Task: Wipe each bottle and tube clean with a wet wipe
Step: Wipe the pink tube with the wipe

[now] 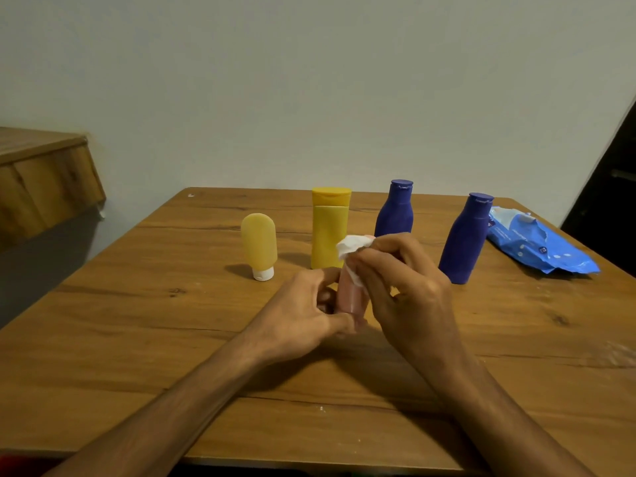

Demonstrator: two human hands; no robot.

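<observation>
A small pink tube [350, 295] stands upright at the middle of the wooden table [137, 332]. My left hand [306, 316] grips its lower part. My right hand [402, 280] pinches a white wet wipe [351, 249] against the tube's upper part, hiding its top. Behind stand a pale yellow tube [258, 244] on its white cap, a yellow bottle [329, 227], and two blue bottles [395, 210] [465, 239].
A blue pack of wet wipes [537, 244] lies at the table's right rear. A wooden ledge [44, 177] juts out at the left beside the wall. A dark door edge [612, 173] stands at the far right.
</observation>
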